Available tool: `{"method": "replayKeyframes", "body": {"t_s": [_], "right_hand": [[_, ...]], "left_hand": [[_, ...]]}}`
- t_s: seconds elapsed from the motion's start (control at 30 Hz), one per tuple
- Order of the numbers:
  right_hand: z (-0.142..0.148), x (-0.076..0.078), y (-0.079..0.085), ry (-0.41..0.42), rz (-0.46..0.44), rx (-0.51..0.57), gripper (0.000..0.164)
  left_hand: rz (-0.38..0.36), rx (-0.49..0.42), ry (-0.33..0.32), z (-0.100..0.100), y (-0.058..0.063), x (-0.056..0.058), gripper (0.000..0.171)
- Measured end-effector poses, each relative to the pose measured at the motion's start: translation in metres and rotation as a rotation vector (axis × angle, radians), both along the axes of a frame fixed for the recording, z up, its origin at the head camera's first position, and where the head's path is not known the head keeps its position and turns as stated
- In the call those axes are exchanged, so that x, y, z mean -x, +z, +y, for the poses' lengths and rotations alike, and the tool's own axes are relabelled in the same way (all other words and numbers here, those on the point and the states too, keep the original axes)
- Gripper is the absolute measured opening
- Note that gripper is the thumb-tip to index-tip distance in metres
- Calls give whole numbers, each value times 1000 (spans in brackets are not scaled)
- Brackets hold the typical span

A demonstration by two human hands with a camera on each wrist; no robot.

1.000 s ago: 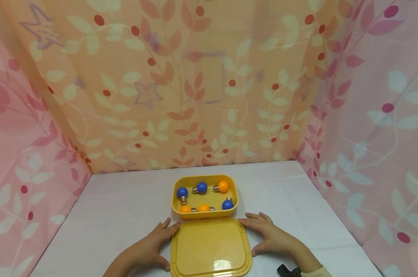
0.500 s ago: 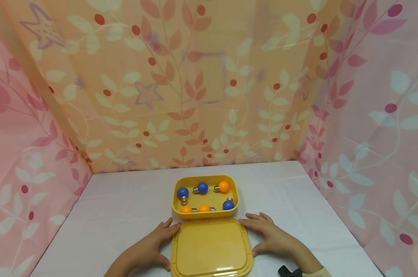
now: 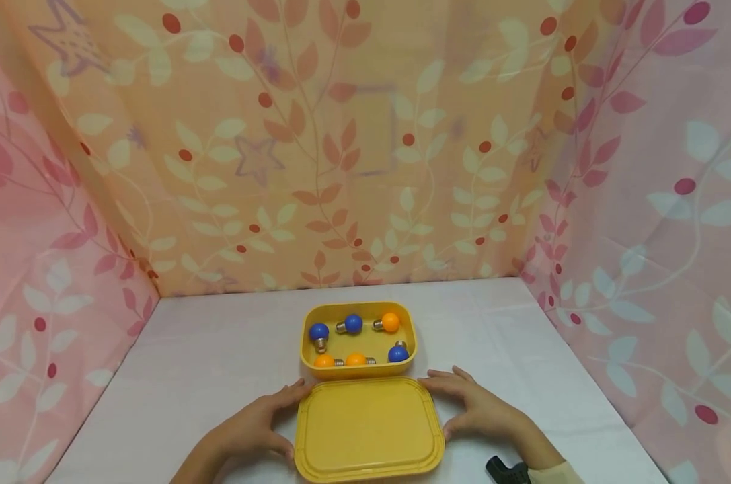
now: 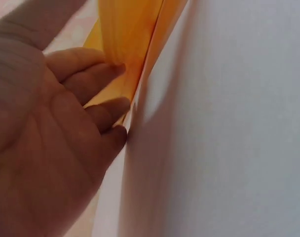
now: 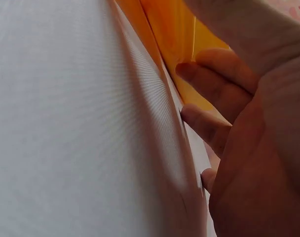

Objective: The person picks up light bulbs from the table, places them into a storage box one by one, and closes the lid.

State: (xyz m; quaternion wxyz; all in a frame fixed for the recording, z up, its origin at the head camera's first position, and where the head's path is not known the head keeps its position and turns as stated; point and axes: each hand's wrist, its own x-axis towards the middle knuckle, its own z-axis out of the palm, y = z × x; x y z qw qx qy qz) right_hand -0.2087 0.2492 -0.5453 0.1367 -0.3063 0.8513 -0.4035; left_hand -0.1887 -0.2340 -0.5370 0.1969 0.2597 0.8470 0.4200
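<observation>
In the head view a yellow lid (image 3: 368, 430) lies in front of a yellow box (image 3: 374, 347). My left hand (image 3: 251, 425) holds the lid's left side, thumb near the front and fingers toward the far corner. On the opposite side my right hand (image 3: 485, 411) holds it in the same way. Inside the box are several small light bulbs, among them a blue bulb (image 3: 354, 323) and an orange bulb (image 3: 391, 322). Both wrist views show slightly bent fingers against the yellow plastic.
A white cloth (image 3: 208, 363) covers the table. Patterned curtains (image 3: 365, 148) stand behind and on both sides. A black strap piece (image 3: 507, 470) sits at my right wrist beside a pale sleeve (image 3: 555, 473).
The lid has tilted or lifted slightly in my hands; its near edge now shows fully and the light reflection on it is gone. The box and bulbs keep their places.
</observation>
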Motion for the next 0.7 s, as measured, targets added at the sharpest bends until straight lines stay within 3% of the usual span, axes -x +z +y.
{"method": "replayKeyframes", "body": {"t_s": [0.17,0.43,0.7], "right_hand": [[-1,-1,3,-45,-26,21,84],[0,0,5,-68,-49,47,82],[0,3,4,-23,-13,113,79]], "left_hand": [[-40,-95,-16,-1,6,1,105],[-88,-133,8,-2,13,0,100],[-47,-156,4,-5,12,1,96]]}}
